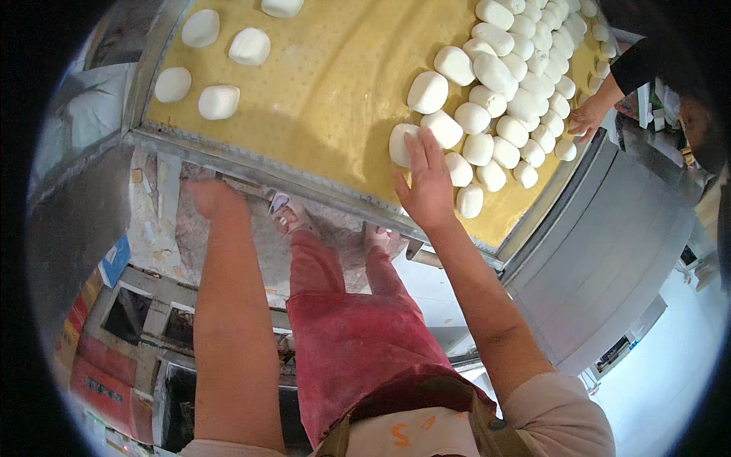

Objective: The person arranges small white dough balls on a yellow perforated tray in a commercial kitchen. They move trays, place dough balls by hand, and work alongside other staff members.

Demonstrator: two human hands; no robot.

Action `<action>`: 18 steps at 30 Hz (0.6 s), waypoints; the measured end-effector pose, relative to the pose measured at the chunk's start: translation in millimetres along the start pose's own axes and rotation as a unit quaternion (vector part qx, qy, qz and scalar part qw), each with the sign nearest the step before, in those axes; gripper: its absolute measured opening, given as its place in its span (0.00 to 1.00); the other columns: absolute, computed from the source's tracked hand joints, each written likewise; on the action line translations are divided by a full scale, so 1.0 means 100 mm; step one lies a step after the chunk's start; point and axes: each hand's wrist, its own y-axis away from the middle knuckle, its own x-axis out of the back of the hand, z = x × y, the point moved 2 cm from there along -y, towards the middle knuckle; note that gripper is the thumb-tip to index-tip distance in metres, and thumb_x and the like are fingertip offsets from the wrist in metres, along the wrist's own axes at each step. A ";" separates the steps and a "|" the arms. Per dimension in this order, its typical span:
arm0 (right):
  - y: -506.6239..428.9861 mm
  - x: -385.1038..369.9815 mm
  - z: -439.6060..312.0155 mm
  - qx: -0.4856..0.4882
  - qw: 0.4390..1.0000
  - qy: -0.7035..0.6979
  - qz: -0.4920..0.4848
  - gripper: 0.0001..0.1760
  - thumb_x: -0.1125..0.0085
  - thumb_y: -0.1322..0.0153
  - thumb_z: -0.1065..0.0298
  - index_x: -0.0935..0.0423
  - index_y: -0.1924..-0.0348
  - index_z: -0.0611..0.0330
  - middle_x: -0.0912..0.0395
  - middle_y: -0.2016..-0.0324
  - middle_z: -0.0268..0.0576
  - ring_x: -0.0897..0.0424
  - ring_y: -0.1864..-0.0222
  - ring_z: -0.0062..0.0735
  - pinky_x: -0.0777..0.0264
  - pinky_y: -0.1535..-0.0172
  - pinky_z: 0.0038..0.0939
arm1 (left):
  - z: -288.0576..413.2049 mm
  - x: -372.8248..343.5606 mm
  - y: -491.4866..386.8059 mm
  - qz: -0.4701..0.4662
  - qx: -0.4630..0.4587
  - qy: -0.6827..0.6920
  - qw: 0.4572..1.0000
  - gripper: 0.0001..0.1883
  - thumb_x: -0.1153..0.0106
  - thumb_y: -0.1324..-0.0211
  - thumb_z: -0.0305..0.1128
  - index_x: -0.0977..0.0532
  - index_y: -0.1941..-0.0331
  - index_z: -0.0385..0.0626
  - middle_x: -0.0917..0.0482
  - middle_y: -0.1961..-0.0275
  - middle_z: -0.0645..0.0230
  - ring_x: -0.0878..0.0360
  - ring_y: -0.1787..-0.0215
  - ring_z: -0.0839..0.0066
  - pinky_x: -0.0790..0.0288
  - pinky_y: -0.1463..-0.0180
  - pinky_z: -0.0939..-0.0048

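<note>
My right hand [426,191] reaches over the near edge of a tray-like table, its fingertips resting on a white dough bun [401,146]. The thumb stands apart from the other fingers, and nothing is gripped. Beside it lies a dense group of white buns [495,75], some touching and some seemingly piled up. My left hand [214,197] hangs just outside the table edge, over the floor. It is blurred, so its fingers cannot be made out. Several separate buns [219,102] sit at the left on the yellow cloth-like surface [320,108].
A metal rim [274,174] borders the table. At the right, another person's hand [594,117] touches the table edge near small buns. A curved grey metal panel [605,245] stands to the right. Behind my left arm are a slatted frame [148,291] and a red package [105,394].
</note>
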 end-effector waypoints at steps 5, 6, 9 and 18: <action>-0.13 -0.11 -0.18 0.121 0.991 0.056 -0.022 0.34 0.34 0.38 0.65 0.31 0.39 0.61 0.36 0.37 0.59 0.38 0.32 0.55 0.44 0.31 0.54 | -0.12 -0.04 -0.10 -0.001 -0.023 -0.012 1.000 0.36 0.57 0.33 0.57 0.24 0.49 0.27 0.22 0.46 0.38 0.21 0.46 0.44 0.27 0.44 0.49; -0.20 -0.17 -0.23 0.165 0.982 0.082 -0.049 0.34 0.35 0.37 0.63 0.31 0.38 0.61 0.37 0.36 0.59 0.39 0.31 0.54 0.45 0.30 0.54 | -0.23 -0.06 -0.30 0.005 -0.042 0.009 0.999 0.37 0.57 0.34 0.58 0.24 0.50 0.26 0.22 0.46 0.38 0.21 0.46 0.44 0.28 0.44 0.49; -0.47 -0.33 -0.20 0.106 0.964 0.228 -0.087 0.41 0.37 0.32 0.50 0.38 0.32 0.60 0.41 0.31 0.54 0.42 0.28 0.47 0.56 0.26 0.51 | -0.26 -0.04 -0.38 0.004 -0.084 -0.023 0.996 0.38 0.56 0.35 0.58 0.23 0.51 0.25 0.22 0.46 0.37 0.22 0.45 0.43 0.29 0.42 0.48; -0.42 -0.32 -0.16 0.080 0.930 0.315 -0.172 0.45 0.42 0.31 0.41 0.41 0.31 0.65 0.44 0.31 0.56 0.44 0.27 0.47 0.61 0.25 0.51 | -0.14 -0.02 -0.17 -0.019 -0.052 0.035 0.998 0.39 0.57 0.37 0.60 0.23 0.52 0.25 0.22 0.47 0.37 0.21 0.46 0.43 0.29 0.41 0.49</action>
